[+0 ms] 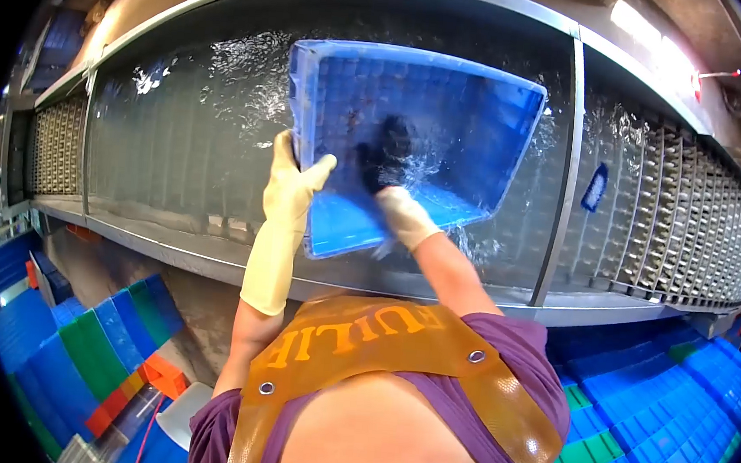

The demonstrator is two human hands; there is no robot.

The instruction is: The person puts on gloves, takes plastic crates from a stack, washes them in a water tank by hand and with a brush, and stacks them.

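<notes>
A blue plastic crate (483, 123) is tilted over the water trough, its open side facing me. My left hand (298, 175), in a long pale-yellow glove, grips the crate's left rim with the thumb on the inside. My right hand (405, 217), in a whitish glove, reaches over the crate's near wall with its fingers closed. At its fingertips is a dark thing (386, 150), smeared by motion against the inside of the crate; its exact kind does not show. Water splashes around it and spills past the crate's lower right edge.
A long metal trough (177, 147) of water spans the view, with a crossbar (563, 168) to the right. Beyond that bar, a blue brush (595, 187) lies near a studded conveyor belt (694, 213). Blue and green crates (635, 409) are stacked behind me, with more crates (87, 344) at lower left.
</notes>
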